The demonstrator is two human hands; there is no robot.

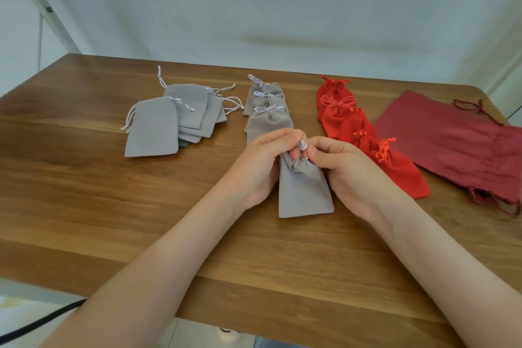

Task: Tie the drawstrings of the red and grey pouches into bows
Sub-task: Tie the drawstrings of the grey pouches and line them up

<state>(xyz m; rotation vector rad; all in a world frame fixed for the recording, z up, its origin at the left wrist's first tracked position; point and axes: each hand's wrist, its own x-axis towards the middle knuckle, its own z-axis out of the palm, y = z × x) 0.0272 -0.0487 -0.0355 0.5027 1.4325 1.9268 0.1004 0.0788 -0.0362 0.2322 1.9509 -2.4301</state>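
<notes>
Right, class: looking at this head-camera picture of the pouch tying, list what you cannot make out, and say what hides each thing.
- Head view: how far the drawstring of the held grey pouch is tied; the left hand and right hand cover it.
- Head view: how many loose grey pouches the left pile holds; they overlap.
- Head view: the dark red bag's right end; the frame edge cuts it off.

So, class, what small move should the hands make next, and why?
Probably pull the drawstring outward to tighten it: the left hand and right hand both pinch it above the gathered neck of the grey pouch, with no bow showing.
</notes>
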